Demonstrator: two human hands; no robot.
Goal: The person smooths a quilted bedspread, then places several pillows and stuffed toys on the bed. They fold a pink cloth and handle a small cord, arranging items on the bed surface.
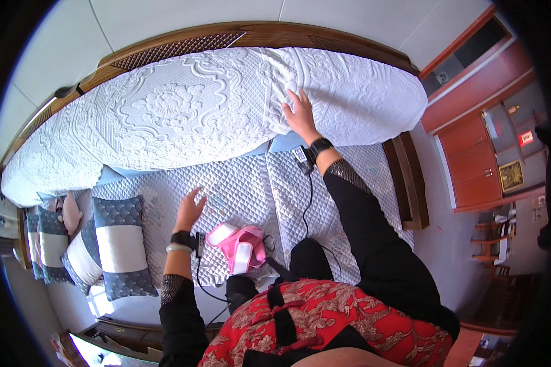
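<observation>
A white embossed cover (174, 105) drapes over the backrest of a long wooden-framed sofa. My right hand (300, 114) is at a creased strip of this cover, its fingers apart; whether the fingertips touch the cloth is hard to tell. Over the quilted seat cover (232, 183) is my left hand (190, 211), fingers spread and holding nothing. Just to its lower right, a pink and white strap-like fabric item (250, 245) lies bunched on the seat. Each wrist wears a black band with a small cabled device, one (200, 244) on the left and another (303, 158) on the right.
Patterned cushions (119, 247) and a pink plush toy (72, 213) sit at the sofa's left end. A wooden armrest (406, 179) bounds the right end. Black cables (308, 202) run from my wrists towards my lap. Red-brown cabinets (468, 160) stand beyond, at right.
</observation>
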